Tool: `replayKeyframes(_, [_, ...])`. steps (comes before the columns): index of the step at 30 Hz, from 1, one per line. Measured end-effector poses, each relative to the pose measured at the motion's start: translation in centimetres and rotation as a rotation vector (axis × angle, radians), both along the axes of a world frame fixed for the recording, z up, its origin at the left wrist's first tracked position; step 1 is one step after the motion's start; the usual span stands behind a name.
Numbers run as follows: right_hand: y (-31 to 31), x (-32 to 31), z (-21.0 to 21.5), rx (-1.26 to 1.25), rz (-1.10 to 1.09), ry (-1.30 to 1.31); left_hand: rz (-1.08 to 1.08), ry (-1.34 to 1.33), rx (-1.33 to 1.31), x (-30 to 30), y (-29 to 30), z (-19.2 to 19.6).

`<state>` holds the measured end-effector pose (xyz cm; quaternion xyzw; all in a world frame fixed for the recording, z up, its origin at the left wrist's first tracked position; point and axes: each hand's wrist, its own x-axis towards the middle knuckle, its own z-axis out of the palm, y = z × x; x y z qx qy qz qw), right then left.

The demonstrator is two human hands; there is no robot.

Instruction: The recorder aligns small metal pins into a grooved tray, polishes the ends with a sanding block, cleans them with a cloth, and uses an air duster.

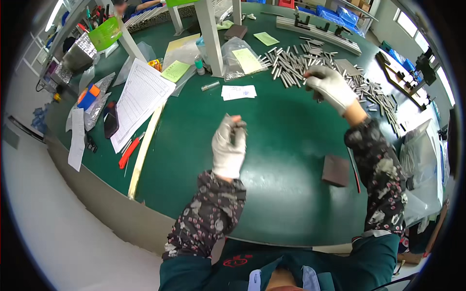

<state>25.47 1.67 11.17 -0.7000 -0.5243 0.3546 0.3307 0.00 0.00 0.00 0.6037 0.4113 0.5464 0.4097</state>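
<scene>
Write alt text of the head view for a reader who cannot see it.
A white-gloved right hand is by a pile of short metal rods on a green table; the left hand, also gloved, is nearer the middle. Their grip is unclear. A brown block lies at lower right, papers and a red-handled tool at left.

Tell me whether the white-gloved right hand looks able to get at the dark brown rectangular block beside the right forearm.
Likely yes: between the white-gloved right hand and the dark brown rectangular block, only green tabletop shows, and nothing covers the block.
</scene>
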Motion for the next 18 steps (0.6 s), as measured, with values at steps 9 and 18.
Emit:
replayKeyframes(9, [19.4,-3.3,-7.0,-0.025,-0.067,0.037,-0.131,0.361,0.486,-0.2,-0.1,0.3])
replayKeyframes(18, [23.8,-1.9,-7.9,-0.146,-0.085,0.080,-0.042,0.342,0.334,-0.3,0.1,0.6])
